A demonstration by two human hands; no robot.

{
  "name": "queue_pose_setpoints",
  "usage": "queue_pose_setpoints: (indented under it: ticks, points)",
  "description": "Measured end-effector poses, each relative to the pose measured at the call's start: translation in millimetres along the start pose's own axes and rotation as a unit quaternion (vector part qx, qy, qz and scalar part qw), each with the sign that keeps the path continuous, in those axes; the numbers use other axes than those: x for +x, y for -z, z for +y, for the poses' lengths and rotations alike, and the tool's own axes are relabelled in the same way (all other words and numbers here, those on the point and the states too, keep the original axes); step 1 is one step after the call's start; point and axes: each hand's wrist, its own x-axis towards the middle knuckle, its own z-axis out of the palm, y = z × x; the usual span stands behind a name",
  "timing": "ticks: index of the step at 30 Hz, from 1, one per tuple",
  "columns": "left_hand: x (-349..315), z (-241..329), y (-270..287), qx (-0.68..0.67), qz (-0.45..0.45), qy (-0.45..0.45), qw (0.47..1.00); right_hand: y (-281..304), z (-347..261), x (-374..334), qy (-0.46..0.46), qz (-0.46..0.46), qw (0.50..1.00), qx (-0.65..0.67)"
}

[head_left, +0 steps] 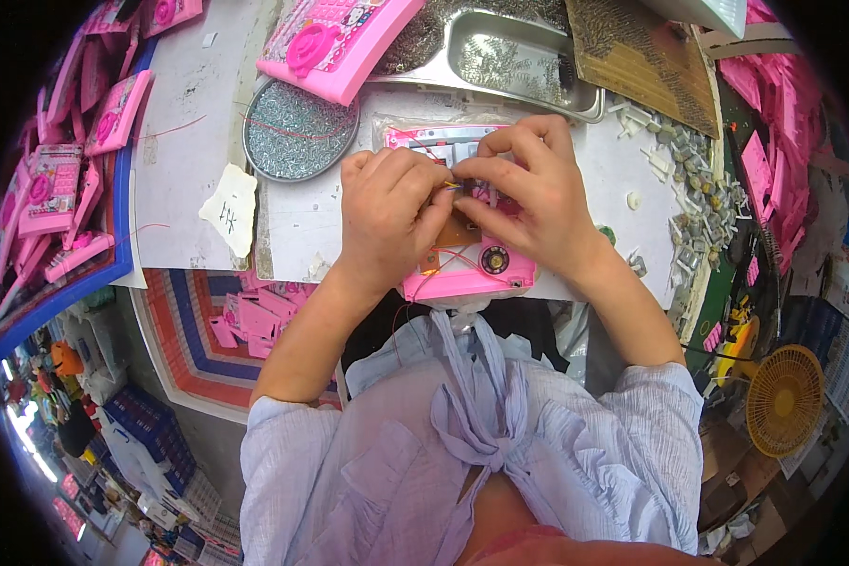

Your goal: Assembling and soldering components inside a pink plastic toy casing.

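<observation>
Both hands work over an open pink plastic toy housing (462, 283) on the white table in front of me. My left hand (387, 212) is closed, thumb and forefinger pinching a thin wire (451, 187) that shows yellowish. My right hand (542, 184) pinches at the same spot, fingertips almost touching the left ones; what it holds is too small to make out. Inside the housing lie a brown circuit board (458, 231), a round black speaker (493, 259) and loose red wires. My fingers hide part of the middle.
A round tray of small screws (300, 132) stands left. Behind are a finished-looking pink toy (340, 42), a metal tray (585, 102) with small metal parts and a brown board (637, 57). Small grey parts (693, 222) lie right. Pink toys (52, 184) pile left; a yellow fan (785, 401) stands lower right.
</observation>
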Motion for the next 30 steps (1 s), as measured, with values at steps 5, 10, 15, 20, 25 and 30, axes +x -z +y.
queue_pose_setpoints:
  ticks: [5,10,15,20,25,30]
  points:
    - [-0.7,-3.6,-3.3,-0.021,0.019,-0.008,1.000,-4.3,11.2,0.6,0.013,-0.009,1.000,0.021]
    - [-1.4,0.0,2.0,-0.012,0.017,0.014,1.000,-3.0,5.3,5.4,0.026,-0.023,0.999,-0.022]
    - [-11.8,-7.5,1.6,0.044,0.060,0.066,0.995,4.0,5.4,1.9,0.023,-0.011,0.998,-0.063]
    - [-13.4,11.1,4.6,0.066,0.230,0.102,0.966,18.0,17.5,-15.5,-0.055,-0.001,0.998,-0.003]
    - [-1.1,56.0,0.3,-0.146,0.028,0.068,0.986,27.1,16.3,-17.6,-0.108,0.024,0.991,0.079]
    - [27.7,39.8,-13.2,-0.108,-0.072,0.028,0.991,30.5,20.4,-22.3,-0.118,0.043,0.986,0.114]
